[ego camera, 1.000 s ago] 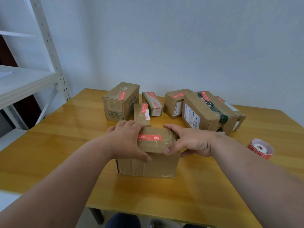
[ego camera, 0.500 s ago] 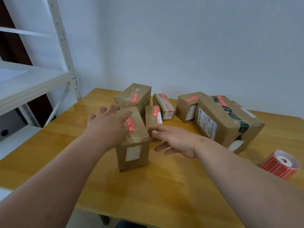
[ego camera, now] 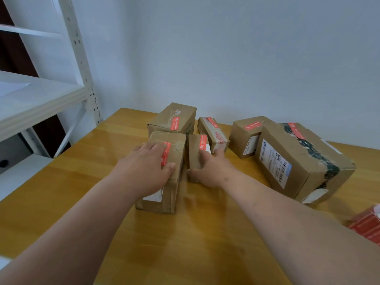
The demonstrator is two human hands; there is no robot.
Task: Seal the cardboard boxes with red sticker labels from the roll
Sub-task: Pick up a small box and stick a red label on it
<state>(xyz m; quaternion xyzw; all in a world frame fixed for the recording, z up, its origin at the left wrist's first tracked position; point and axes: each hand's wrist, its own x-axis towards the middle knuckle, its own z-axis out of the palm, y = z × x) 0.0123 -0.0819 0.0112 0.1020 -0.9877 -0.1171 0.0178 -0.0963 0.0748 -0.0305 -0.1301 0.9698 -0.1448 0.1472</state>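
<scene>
A glossy yellow wooden bench carries six brown cardboard boxes bearing red sticker labels, clustered toward its far edge, and a red label roll at right.

Six brown cardboard boxes stand grouped at the far middle of the yellow wooden desk. The large taped cardboard box lies rightmost. The red sticker roll lies at the right edge. A white metal shelf rack stands left of the desk.
</scene>
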